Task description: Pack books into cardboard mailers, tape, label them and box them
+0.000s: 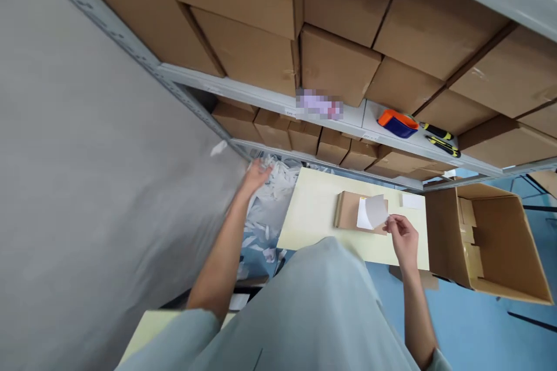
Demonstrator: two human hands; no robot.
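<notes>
My right hand (402, 236) pinches the corner of a paper label (376, 210), whose greyish part lies over a white part. Beneath the label, a flat brown cardboard box (349, 208) rests on the pale yellow table (300, 214). My left hand (258, 176) reaches out past the table's left side with its fingers apart and nothing in them. Below and beside it is a heap of white paper scraps (281, 182). A small white scrap (218, 148) shows against the grey wall, left of that hand; whether it touches the wall I cannot tell.
A stack of small white labels (412, 202) lies at the table's right end. An open cardboard carton (505, 237) stands to the right. Shelves of boxes (339, 64) rise ahead, holding an orange and blue tape roll (398, 123) and yellow-black cutters (442, 146). A grey wall (108, 156) borders the left.
</notes>
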